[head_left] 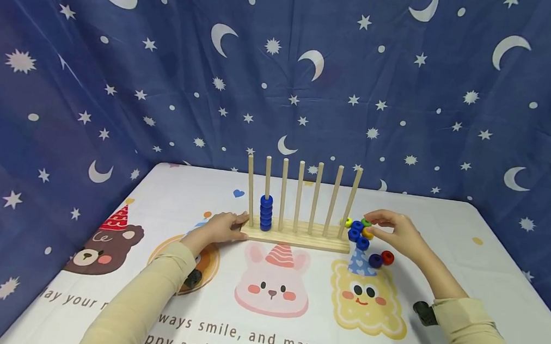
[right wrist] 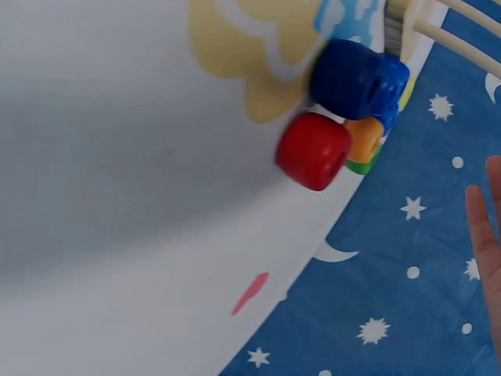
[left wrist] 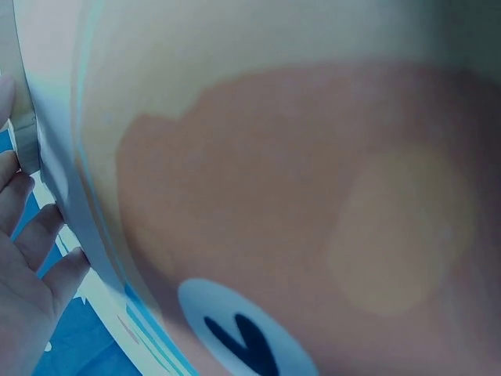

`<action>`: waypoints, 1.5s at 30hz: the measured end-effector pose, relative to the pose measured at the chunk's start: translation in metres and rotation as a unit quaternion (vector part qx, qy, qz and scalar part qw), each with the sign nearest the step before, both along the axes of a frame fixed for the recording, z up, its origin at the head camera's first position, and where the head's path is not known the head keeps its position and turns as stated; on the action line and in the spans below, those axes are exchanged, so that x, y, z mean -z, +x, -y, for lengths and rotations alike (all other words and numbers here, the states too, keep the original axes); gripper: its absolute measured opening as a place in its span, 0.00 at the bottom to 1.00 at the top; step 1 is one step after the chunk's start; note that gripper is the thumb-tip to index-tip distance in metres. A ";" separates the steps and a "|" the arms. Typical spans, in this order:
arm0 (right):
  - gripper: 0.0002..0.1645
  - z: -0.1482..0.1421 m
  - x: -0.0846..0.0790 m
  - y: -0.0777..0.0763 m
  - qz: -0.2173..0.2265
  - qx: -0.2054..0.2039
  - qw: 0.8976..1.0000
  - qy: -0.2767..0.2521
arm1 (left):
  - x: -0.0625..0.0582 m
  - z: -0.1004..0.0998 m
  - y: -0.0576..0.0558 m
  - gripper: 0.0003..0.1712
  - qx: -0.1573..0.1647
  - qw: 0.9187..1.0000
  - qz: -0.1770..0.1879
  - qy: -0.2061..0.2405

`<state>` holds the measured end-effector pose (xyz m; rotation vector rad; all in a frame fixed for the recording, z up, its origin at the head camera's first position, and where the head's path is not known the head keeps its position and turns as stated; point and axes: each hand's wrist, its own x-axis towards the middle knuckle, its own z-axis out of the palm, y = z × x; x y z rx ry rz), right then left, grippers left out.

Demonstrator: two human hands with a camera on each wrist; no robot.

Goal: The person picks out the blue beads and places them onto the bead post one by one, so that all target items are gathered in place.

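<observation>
In the head view my left hand (head_left: pixel 221 227) grips the left end of a wooden peg rack's base (head_left: pixel 299 242), which carries several upright rods. A stack of blue beads (head_left: pixel 266 213) sits on the second rod from the left. My right hand (head_left: pixel 398 232), thumb and fingers spread apart, hovers by loose beads at the rack's right end. Nearest its fingertips are an orange bead (head_left: pixel 367 233) and a green bead (head_left: pixel 366 222). Blue beads (head_left: pixel 354 234) and a yellow bead (head_left: pixel 347 222) lie beside them. A red bead (right wrist: pixel 313 151) and a dark blue bead (right wrist: pixel 344 78) lie closer to me.
A white cloth (head_left: pixel 310 339) printed with cartoon animals and lettering covers the table. Behind it hangs a dark blue curtain (head_left: pixel 241 109) with moons and stars. Dark wrist-camera parts (head_left: pixel 424 313) show near the sleeves.
</observation>
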<state>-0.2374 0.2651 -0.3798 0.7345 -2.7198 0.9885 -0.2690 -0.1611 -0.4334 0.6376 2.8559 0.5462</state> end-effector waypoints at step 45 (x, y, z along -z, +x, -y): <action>0.18 0.000 0.043 -0.019 0.089 0.009 0.987 0.135 | 0.000 0.001 0.001 0.37 -0.001 1.000 0.000 0.009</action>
